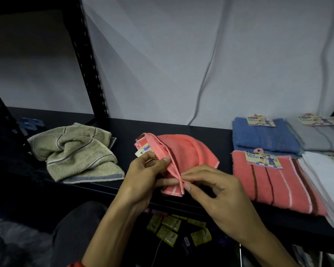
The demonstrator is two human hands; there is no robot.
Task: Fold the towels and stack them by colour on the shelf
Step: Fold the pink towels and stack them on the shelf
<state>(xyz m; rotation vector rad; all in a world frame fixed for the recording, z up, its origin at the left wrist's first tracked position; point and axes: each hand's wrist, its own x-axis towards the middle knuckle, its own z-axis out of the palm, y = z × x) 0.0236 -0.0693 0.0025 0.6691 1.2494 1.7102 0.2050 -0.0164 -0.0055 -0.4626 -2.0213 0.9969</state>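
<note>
Both my left hand and right hand pinch the hemmed edge of the soft, floppy pink towel, held just left of the folded pink towel; it's light, so corners give the best hold

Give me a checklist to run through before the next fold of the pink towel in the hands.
1. Left hand grips the pink towel: ok.
2. Right hand pinches the towel's edges together: ok.
3. All corners lined up: cannot tell, the far side is bunched.
4. Towel lying flat: not ok, it is draped and humped.
5. Matching folded pink towel ready on the shelf to the right: ok.
6. Beige towels folded: not ok, crumpled on the left.
</note>
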